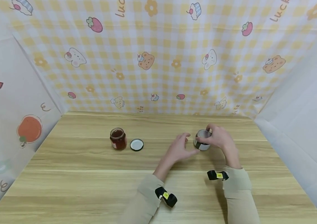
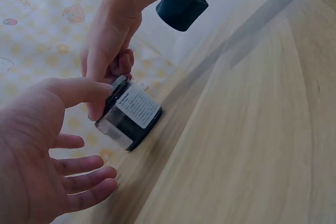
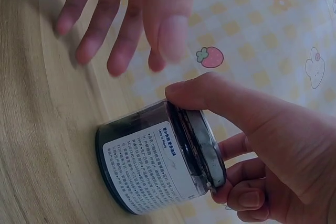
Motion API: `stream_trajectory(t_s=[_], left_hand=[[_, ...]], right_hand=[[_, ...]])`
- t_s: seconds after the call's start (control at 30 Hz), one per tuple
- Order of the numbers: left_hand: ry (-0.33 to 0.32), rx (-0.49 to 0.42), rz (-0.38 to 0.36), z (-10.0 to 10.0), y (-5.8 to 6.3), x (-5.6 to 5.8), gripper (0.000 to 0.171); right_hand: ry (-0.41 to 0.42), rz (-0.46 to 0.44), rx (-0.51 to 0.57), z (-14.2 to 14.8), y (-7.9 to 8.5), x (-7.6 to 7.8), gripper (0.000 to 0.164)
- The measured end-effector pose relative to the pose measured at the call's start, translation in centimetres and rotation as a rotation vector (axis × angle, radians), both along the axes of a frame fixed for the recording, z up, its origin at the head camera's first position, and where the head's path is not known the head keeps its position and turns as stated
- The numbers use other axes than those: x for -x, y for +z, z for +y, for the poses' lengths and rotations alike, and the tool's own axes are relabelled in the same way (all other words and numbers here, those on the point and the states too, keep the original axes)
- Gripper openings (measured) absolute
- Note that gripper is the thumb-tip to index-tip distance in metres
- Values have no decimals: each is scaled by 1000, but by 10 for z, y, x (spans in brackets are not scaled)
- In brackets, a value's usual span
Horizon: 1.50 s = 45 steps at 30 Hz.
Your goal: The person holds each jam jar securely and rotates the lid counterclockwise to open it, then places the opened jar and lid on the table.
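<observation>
A short glass jar (image 1: pixel 203 146) with dark contents and a white printed label (image 3: pixel 147 169) stands on the wooden table, right of centre. Its top looks pale grey from above. My right hand (image 1: pixel 221 138) grips it around the upper rim, thumb on one side and fingers on the other. Just left of the jar, my left hand (image 1: pixel 178 148) is held with fingers spread and nothing in them. In the left wrist view its thumb overlaps the jar's top edge.
At the left of the table stands an uncovered jar (image 1: pixel 118 140) of dark red contents. Beside it a round lid (image 1: pixel 137 145) lies with its white inside up. A yellow checked cloth (image 1: pixel 164 77) hangs behind the table (image 1: pixel 91 186), with pale sheets at both sides.
</observation>
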State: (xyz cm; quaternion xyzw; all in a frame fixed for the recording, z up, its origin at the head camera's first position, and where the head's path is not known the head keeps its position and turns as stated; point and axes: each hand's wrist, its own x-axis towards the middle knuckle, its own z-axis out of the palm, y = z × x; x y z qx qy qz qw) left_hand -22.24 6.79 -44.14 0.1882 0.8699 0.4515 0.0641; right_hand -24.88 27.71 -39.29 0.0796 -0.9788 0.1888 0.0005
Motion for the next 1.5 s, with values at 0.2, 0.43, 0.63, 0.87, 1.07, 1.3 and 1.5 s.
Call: stream_trajectory(t_s=[0.2,0.43,0.63,0.87,1.07,1.3,1.5], left_hand=[[-43,-48,-14,10,-2,-1,80],[-71,-126,-6,16,-4,-1,75],[-81,-183,-6,18,-6,-1,79],[-80,-324,11,18,-3,1,71],[-21,-391,5,17,2,-1,64],[1,-429,73,15,11,-4,64],[40,-448,99,13,16,-5,64]], right_hand=[[37,37,14,-1,0,1,60],[50,50,36,-2,5,0,55],[56,57,32,-6,11,-3,54],[76,79,55,-12,20,-7,57],[85,124,51,-18,29,-13,56],[102,173,53,-26,39,-20,55],[107,221,28,-34,47,-26,55]])
